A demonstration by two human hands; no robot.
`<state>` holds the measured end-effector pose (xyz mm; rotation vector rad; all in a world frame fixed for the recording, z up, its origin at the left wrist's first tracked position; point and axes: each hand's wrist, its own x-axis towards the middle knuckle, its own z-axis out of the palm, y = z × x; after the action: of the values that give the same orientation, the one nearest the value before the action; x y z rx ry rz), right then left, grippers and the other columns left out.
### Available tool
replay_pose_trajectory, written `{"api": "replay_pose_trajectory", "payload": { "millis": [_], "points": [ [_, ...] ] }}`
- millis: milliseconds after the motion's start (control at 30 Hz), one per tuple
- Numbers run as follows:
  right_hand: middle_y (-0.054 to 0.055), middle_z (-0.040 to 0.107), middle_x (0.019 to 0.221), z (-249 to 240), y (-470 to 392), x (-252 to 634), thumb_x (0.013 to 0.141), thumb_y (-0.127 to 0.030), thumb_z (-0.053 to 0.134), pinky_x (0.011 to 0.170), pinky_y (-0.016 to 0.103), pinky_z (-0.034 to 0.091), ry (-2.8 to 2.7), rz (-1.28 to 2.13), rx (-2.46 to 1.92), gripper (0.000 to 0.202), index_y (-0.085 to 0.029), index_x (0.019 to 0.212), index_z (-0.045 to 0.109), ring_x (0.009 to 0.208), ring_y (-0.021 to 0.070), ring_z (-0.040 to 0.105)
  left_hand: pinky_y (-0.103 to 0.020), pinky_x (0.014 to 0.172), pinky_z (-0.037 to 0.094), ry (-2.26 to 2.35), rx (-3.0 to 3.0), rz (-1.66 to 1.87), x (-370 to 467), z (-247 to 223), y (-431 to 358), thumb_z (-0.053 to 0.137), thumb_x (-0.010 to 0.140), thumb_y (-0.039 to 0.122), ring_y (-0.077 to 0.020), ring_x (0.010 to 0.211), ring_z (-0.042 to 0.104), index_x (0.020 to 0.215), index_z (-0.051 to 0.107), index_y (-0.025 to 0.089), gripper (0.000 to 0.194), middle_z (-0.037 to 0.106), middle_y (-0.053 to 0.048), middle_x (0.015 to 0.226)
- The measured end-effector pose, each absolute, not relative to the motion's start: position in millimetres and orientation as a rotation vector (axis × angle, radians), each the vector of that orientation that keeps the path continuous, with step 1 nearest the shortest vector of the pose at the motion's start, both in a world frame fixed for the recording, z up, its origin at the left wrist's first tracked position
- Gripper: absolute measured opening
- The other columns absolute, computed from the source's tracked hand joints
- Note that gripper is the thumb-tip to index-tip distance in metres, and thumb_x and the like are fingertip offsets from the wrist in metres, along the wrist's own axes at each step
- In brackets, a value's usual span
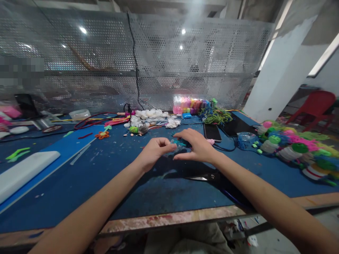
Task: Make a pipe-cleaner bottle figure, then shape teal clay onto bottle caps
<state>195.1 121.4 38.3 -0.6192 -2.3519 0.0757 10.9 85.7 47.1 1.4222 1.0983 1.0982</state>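
My left hand (156,151) is pinched, thumb against fingertips, above the middle of the blue table mat (97,183). Whatever sits in that pinch is too small and blurred to name. Just beyond its fingertips shows a small teal and clear item (180,142), partly covered by my hands. My right hand (196,144) is close on its other side, thumb and fingers spread apart in a C shape. Under my right wrist lie dark-handled scissors (203,177), their blades pointing left. A small pink item (211,141) peeks out behind the right hand.
Phone (212,132), dark tablet (237,125) and green strands (215,115) lie behind my right hand. Stringy-topped bottles (293,150) line the right side. White pieces (150,114) and colourful packs (189,105) stand at the back. An orange flower (102,135) and white block (26,171) are left.
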Motion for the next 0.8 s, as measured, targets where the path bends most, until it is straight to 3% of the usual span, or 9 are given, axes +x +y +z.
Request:
{"api": "replay_pose_trajectory", "payload": {
  "millis": [167, 467, 567, 700, 800],
  "points": [
    [0.009, 0.069, 0.091, 34, 124, 192, 0.075, -0.049, 0.069, 0.079, 0.034, 0.039, -2.357, 0.29, -0.697, 0.038, -0.017, 0.096, 0.067, 0.087, 0.0229, 0.06, -0.024, 0.053, 0.027, 1.095, 1.578, 1.027, 10, 46, 87, 0.073, 0.059, 0.052, -0.01, 0.052, 0.038, 0.048, 0.055, 0.017, 0.041, 0.049, 0.003, 0.051],
    [0.007, 0.065, 0.082, 35, 127, 195, 0.077, -0.058, 0.062, 0.073, 0.032, 0.032, -2.407, -0.247, -0.616, 0.042, -0.017, 0.088, 0.066, 0.08, 0.0211, 0.052, -0.028, 0.067, 0.038, 1.072, 1.601, 0.942, 1, 41, 96, 0.059, 0.074, 0.056, -0.0166, 0.065, 0.054, 0.061, 0.067, 0.017, 0.042, 0.064, -0.004, 0.065],
    [0.007, 0.065, 0.081, 35, 124, 195, 0.083, -0.055, 0.056, 0.079, 0.035, 0.031, -2.431, -0.472, -0.565, 0.04, -0.017, 0.088, 0.066, 0.082, 0.0218, 0.049, -0.027, 0.063, 0.037, 1.15, 1.575, 0.943, 3, 40, 95, 0.055, 0.076, 0.059, -0.0156, 0.063, 0.053, 0.059, 0.065, 0.017, 0.047, 0.062, -0.004, 0.063],
    [0.008, 0.064, 0.085, 37, 121, 196, 0.086, -0.05, 0.055, 0.083, 0.037, 0.029, -2.426, -0.627, -0.526, 0.035, -0.017, 0.092, 0.065, 0.084, 0.0225, 0.047, -0.025, 0.053, 0.028, 1.202, 1.585, 0.951, 8, 40, 92, 0.073, 0.061, 0.052, -0.0106, 0.051, 0.041, 0.053, 0.057, 0.016, 0.04, 0.051, 0.003, 0.051],
    [0.008, 0.064, 0.085, 39, 121, 197, 0.086, -0.047, 0.056, 0.085, 0.038, 0.028, -2.41, -0.68, -0.523, 0.032, -0.017, 0.093, 0.064, 0.084, 0.0226, 0.045, -0.024, 0.051, 0.025, 1.147, 1.502, 0.999, 9, 40, 92, 0.076, 0.058, 0.049, -0.0089, 0.049, 0.036, 0.05, 0.053, 0.016, 0.041, 0.045, 0.005, 0.048]
  ]
}}
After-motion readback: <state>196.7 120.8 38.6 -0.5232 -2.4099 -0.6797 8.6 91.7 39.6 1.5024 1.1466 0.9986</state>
